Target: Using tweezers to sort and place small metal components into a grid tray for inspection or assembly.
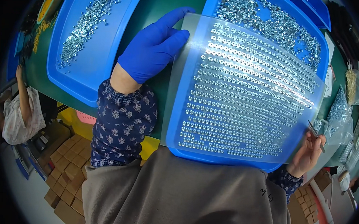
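My left hand, in a blue glove, grips the upper left edge of a translucent plastic sheet, thumb and forefinger closed on it. Small shiny ring-shaped metal parts stand in many neat rows across the sheet. A few gaps show in the lower rows. Bare and near the sheet's lower right edge, my right hand has its fingers closed around metal tweezers. The sheet lies over a blue tray, whose far end holds a loose spread of metal pieces.
Another blue tray at the left carries a heap of small metal parts. Bags of parts lie on the green table at the right. Brown cardboard boxes are stacked low left. Another person's arm shows far left.
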A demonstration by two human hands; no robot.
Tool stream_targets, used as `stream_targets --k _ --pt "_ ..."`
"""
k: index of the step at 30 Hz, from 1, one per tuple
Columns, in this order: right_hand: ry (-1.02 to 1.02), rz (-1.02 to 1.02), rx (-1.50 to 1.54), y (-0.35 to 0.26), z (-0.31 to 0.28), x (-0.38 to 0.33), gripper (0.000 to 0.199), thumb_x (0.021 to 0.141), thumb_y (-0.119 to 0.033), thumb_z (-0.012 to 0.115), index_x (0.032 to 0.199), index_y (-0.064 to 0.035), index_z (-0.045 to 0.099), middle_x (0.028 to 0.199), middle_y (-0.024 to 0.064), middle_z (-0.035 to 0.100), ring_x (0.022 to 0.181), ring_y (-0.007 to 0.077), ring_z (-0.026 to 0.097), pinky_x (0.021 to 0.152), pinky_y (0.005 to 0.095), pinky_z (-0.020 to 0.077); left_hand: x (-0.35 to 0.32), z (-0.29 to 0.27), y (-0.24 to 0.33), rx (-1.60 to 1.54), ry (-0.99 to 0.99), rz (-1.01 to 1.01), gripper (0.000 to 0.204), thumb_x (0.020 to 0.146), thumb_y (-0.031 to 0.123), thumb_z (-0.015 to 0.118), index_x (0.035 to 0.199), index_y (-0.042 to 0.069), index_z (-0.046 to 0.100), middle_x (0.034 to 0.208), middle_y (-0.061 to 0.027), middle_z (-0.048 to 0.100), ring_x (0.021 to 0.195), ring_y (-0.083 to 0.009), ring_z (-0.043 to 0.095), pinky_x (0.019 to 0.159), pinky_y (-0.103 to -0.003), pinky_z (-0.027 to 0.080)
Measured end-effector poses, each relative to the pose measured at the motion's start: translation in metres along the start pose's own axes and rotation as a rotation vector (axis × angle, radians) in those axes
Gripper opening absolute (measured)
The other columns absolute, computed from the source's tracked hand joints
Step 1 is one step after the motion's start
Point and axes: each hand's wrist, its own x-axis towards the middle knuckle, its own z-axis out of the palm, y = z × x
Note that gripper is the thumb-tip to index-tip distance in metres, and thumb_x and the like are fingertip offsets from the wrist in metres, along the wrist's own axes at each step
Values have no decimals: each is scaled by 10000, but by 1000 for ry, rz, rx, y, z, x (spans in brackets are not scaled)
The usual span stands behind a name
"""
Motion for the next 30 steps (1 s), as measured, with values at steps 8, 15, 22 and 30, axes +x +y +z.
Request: stream_targets --k 8,15,22,30 --pt "13 -8 -8 2 -2 0 173 893 -133 459 1003 0 474 901 168 597 839 215 563 891 349 363 1 -3 -4 3 -14 -34 426 870 141 521 1281 102 416 776 -4 557 666 -49 480 601 -190 403" --pt "-18 -9 -14 1 1 0 188 892 -146 463 1011 -1 472 915 152 583 851 208 526 821 295 379 0 -1 4 -78 5 -108 419 868 134 524 1277 135 434 803 5 560 656 -34 458 599 -172 386" --pt "-10 -15 3 1 6 1 185 891 -136 462 1017 0 466 903 152 581 850 205 526 816 289 378 2 0 -2 -93 17 -107 415 865 117 522 1272 155 447 775 18 546 646 -32 449 588 -173 382" --pt "55 -20 -17 -2 4 1 181 889 -125 472 1025 -6 465 877 146 587 817 193 539 897 342 368 3 -1 -3 -125 6 -122 415 865 101 513 1272 149 446 766 22 543 663 -29 455 598 -170 381"
